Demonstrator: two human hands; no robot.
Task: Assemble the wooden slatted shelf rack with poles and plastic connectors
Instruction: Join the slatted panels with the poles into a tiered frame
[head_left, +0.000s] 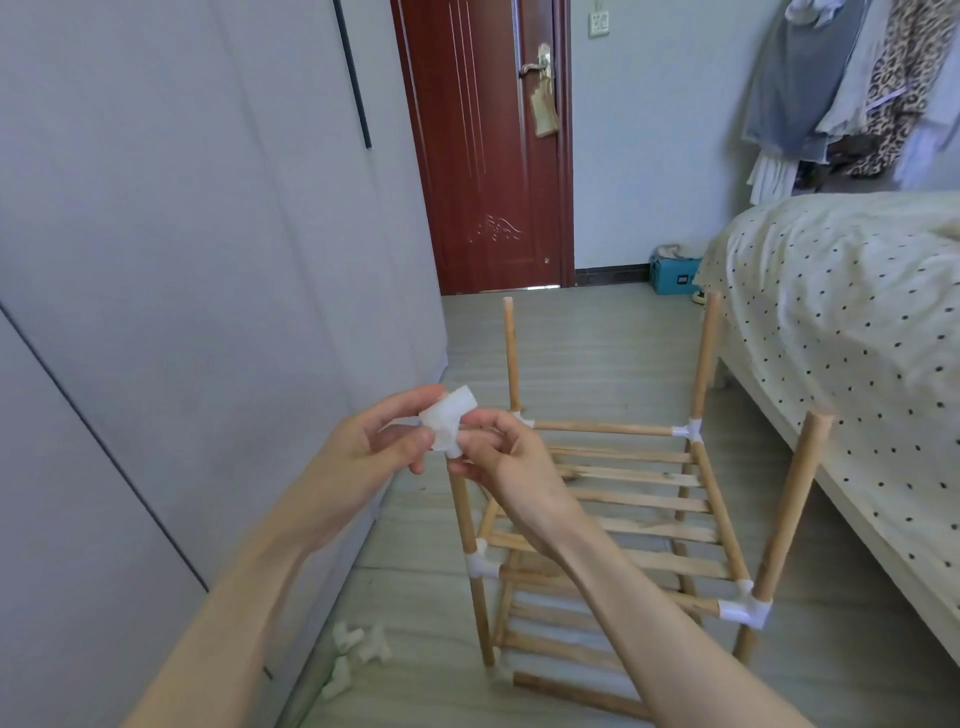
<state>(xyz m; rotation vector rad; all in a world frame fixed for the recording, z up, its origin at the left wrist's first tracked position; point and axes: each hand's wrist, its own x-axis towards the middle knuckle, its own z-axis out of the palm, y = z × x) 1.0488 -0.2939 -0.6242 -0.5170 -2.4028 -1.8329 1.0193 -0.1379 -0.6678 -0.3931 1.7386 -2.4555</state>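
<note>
Above the near-left pole (460, 501) of the rack (613, 519): white plastic connector (445, 422) pinched from both sides, left hand (371, 441) curled round one socket, right hand (501, 457) fingertips closed on the other; held clear of the pole top, not yet seated. Likely light, rigid, rather slick; best gripped by the body, sockets left free. Beyond: slatted tier on four connectors, three further uprights bare-topped; spare connectors (353, 654) on the floor (597, 332) beside the wardrobe (182, 260); bed (857, 338) at right.
</note>
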